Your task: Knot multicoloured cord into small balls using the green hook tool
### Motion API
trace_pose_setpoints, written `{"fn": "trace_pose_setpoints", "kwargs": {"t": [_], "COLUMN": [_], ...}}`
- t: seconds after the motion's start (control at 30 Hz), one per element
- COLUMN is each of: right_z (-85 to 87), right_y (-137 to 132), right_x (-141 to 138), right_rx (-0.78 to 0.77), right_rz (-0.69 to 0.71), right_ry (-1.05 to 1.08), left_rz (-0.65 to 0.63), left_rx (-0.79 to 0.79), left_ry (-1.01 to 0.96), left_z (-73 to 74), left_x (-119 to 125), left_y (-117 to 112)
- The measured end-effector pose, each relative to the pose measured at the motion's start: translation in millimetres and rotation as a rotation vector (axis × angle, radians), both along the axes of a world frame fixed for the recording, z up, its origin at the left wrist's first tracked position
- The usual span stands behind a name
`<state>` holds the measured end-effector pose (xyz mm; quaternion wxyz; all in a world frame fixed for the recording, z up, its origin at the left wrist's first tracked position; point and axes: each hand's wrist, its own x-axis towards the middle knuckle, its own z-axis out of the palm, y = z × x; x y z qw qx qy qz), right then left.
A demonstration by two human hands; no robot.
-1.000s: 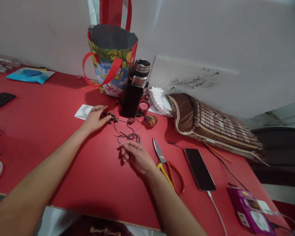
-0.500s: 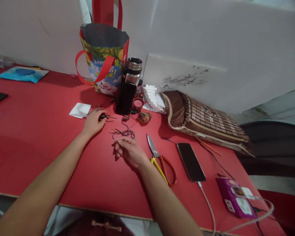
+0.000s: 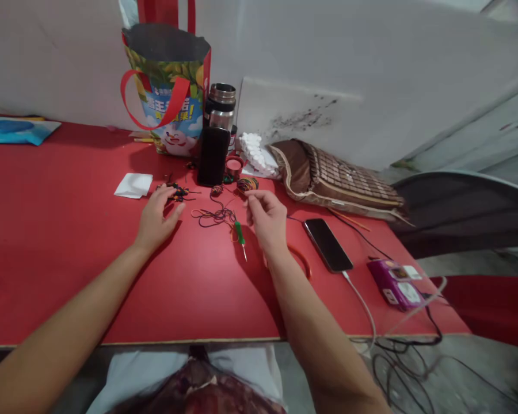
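Observation:
My left hand (image 3: 156, 215) lies flat on the red table (image 3: 69, 241), fingers stretched out, the fingertips at a dark beaded cord (image 3: 178, 191). My right hand (image 3: 265, 218) is raised a little, thumb and forefinger pinched together just below a ball of multicoloured thread (image 3: 247, 184); what they pinch is too thin to make out. Between the hands lies a tangle of loose dark and orange cords (image 3: 213, 215). A green-handled pointed tool (image 3: 240, 234) lies by my right wrist. A red scissor handle (image 3: 305, 263) shows from under my right forearm.
At the back stand a printed bag (image 3: 168, 86), a steel flask (image 3: 220, 103), a black case (image 3: 213, 155) and a red roll (image 3: 233, 167). A brown mat (image 3: 336, 178), a phone (image 3: 328, 244) on a cable, a purple box (image 3: 395, 284), white paper (image 3: 133, 185).
My right hand has lifted off the table beside the scissors and moved forward to the thread ball. The green tool has come into view. My left hand has let go of the beaded cord.

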<state>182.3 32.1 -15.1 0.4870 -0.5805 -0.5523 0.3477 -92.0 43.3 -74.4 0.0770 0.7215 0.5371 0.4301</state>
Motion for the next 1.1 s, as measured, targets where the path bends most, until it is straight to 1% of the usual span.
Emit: {"fn": "trace_pose_setpoints", "kwargs": {"t": [0.03, 0.1, 0.17, 0.23, 0.37, 0.5, 0.6, 0.7, 0.77, 0.8, 0.87, 0.9, 1.0, 1.1], "right_z": [5.5, 12.7, 14.3, 12.1, 8.7, 12.5, 18.7, 26.5, 29.2, 28.9, 24.0, 19.9, 5.3, -2.3], "right_y": [2.1, 1.7, -4.7, -14.6, -31.6, -36.4, -36.0, -34.1, -31.9, -30.4, -26.8, -24.7, -16.8, -7.8], "right_x": [3.0, 4.2, -0.4, -7.6, -16.1, -7.7, 1.9, 1.5, -7.1, -13.2, -26.1, -31.3, -36.1, -22.1], "right_rx": [-0.036, -0.098, -0.177, -0.243, -0.320, -0.383, -0.406, -0.361, -0.294, -0.252, -0.201, -0.192, -0.185, -0.170], "right_rz": [-0.019, 0.033, 0.080, 0.103, 0.115, 0.078, 0.063, 0.079, 0.138, 0.200, 0.317, 0.327, 0.303, 0.281], "right_ry": [-0.332, -0.534, -0.684, -0.822, -1.004, -1.089, -1.114, -1.100, -1.054, -1.017, -0.930, -0.887, -0.722, -0.472], "left_rz": [-0.028, -0.117, -0.271, -0.431, -0.503, -0.610, -0.680, -0.705, -0.675, -0.656, -0.623, -0.610, -0.570, -0.525], "left_rx": [0.006, 0.001, -0.064, -0.153, -0.209, -0.302, -0.430, -0.583, -0.642, -0.650, -0.641, -0.638, -0.609, -0.589], "left_ry": [0.005, 0.049, 0.168, 0.222, 0.165, 0.000, -0.211, -0.527, -0.773, -0.892, -1.102, -1.185, -1.383, -1.517], "left_z": [1.6, 5.3, 8.8, 11.3, 14.8, 19.2, 20.4, 19.8, 20.2, 21.0, 23.4, 24.7, 27.7, 29.3], "left_x": [2.0, 8.7, 17.5, 25.6, 30.8, 27.3, 27.0, 25.8, 21.7, 18.8, 12.4, 9.4, 2.9, -1.0], "left_y": [-4.3, -11.7, -16.9, -20.0, -22.7, -27.7, -33.4, -36.1, -33.9, -31.7, -26.1, -23.1, -16.1, -12.8]}}
